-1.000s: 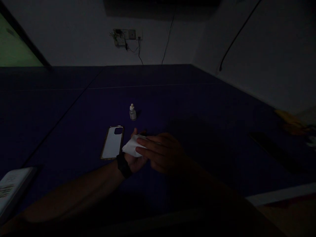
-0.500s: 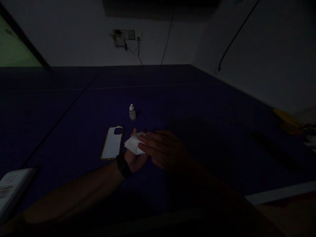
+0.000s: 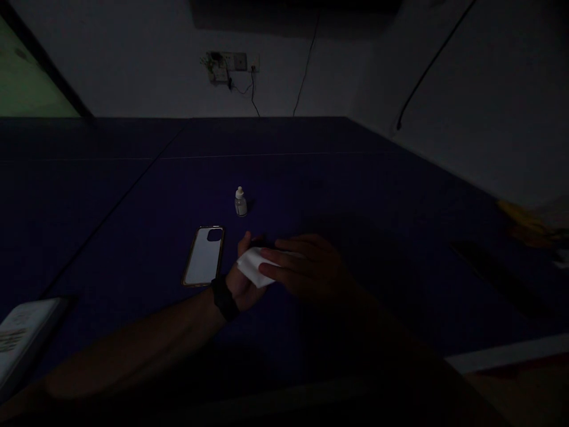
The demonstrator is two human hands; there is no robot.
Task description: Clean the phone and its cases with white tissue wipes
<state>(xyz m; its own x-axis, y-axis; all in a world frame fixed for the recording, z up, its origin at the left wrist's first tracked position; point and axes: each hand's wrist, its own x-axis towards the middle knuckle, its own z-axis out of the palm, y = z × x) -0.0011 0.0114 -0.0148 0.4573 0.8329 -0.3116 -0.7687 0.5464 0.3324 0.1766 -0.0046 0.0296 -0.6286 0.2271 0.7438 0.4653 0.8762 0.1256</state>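
In dim light my left hand (image 3: 242,284), with a dark band at its wrist, is turned palm up. Its thumb points away from me; its fingers are largely hidden under a folded white tissue (image 3: 255,267). Whatever the left hand grips beneath the tissue is too dark to make out. From the right, my right hand (image 3: 311,264) pinches the tissue and presses it down over the left palm. Just left of the hands lies a phone case (image 3: 203,258) with a shiny rim and a camera cutout. Behind them a small dropper bottle (image 3: 240,204) with a white cap stands upright.
Under everything spreads a dark blue tabletop (image 3: 284,184). A white box or book (image 3: 26,332) sits at the left edge. On the right lies a long dark object (image 3: 493,273), with yellow items (image 3: 522,216) beyond it. Wall sockets (image 3: 231,62) with cords are at the back.
My right hand and the tissue have slid slightly right over the left palm, baring more of the left thumb. The whole view has shifted a little. The case and bottle stay put.
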